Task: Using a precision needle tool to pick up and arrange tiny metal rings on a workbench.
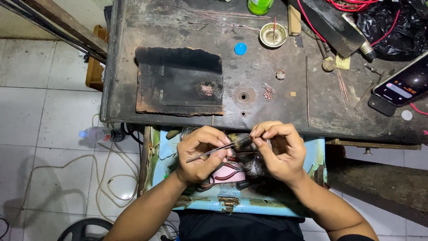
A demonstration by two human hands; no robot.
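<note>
Scorched and stained, the dark workbench point(285, 102) spans the upper part of the view, above a pale tiled floor point(40, 89). Below its front edge sits an open light-blue drawer point(267, 201) holding red-handled pliers point(229, 175) among other small tools that are hard to tell apart. Over this drawer the left hand point(200, 154) is closed around thin metal tweezers point(209, 151), whose tips point toward the right hand point(278, 149). The right hand pinches a tiny piece between thumb and fingertips, too small to make out, just beside the tweezer tips.

On the bench, a small round dish point(273, 35) stands near the far edge with a thin red stick resting in it; its other contents cannot be told. A green bottle point(259, 6) stands behind it, and a blue cap point(240, 48) lies nearby. A charred black board point(180, 80) carries a little heap of small metal bits point(207, 89); another heap point(269, 93) lies on the bare bench. A phone point(401, 85) rests at the right, and a plastic water bottle point(100, 134) lies on the floor.
</note>
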